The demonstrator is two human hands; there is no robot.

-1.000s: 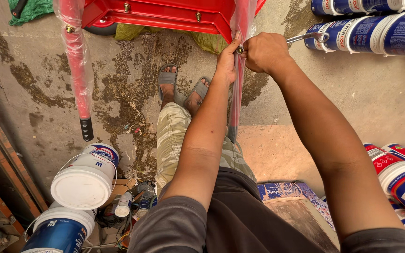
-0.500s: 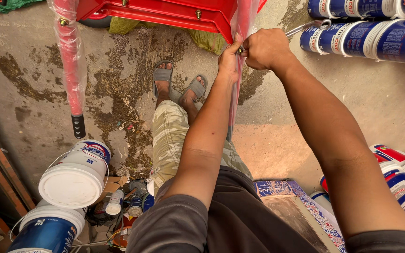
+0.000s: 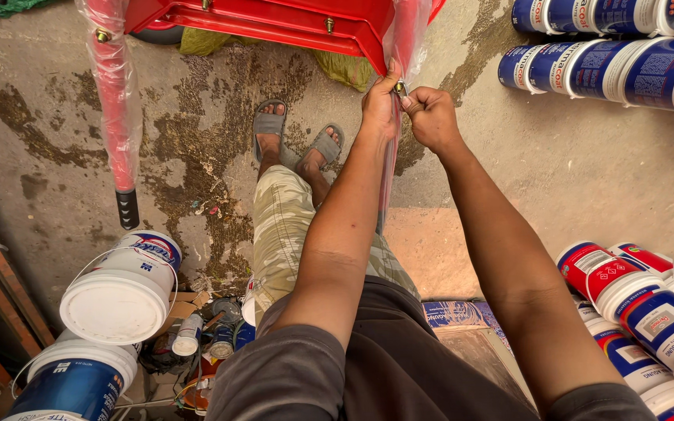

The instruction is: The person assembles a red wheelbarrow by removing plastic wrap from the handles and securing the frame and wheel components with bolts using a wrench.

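Concrete floor (image 3: pixel 602 179) fills the scene, stained at far left. We see a red metal frame (image 3: pixel 274 19) at the far edge, with two plastic-wrapped red legs: one at far left (image 3: pixel 115 117), one at centre (image 3: pixel 399 39). White paint buckets (image 3: pixel 122 284) stand near left; blue and red cans (image 3: pixel 633 70) lie along the right. Our left hand (image 3: pixel 380 101) closes its grip on the centre leg. Our right hand (image 3: pixel 431 117), just beside it, pinches a small bolt (image 3: pixel 401 87) at that leg.
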